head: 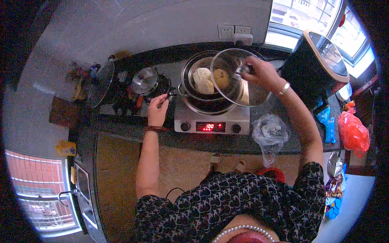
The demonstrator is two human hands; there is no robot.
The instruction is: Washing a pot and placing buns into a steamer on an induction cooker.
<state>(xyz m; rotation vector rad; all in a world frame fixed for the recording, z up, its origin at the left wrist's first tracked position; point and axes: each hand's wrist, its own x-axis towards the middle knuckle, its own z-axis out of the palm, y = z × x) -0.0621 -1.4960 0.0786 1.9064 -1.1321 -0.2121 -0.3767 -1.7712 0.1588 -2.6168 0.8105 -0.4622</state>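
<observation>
My right hand (263, 74) grips the knob of a glass pot lid (226, 88), which is tilted above the right side of a steamer pot (186, 86). Inside the pot lie a pleated white bun (201, 74), a smooth pale bun (205, 87) and a yellowish-brown bun (221, 78), the last seen partly through the glass. The pot stands on a steel electric cooktop (181, 117) with a lit red display. My left hand (158, 109) is left of the pot, its fingertips at a small dark handle (169, 94) beside a second burner; whether they hold it is unclear.
A small metal pan (145, 81) sits at the left burner, with a large glass lid (104, 83) upright farther left. A clear plastic bag (270, 130) lies right of the cooktop. A black appliance (304, 66) and a red plastic bag (354, 130) are farther right. A sink (86, 194) is lower left.
</observation>
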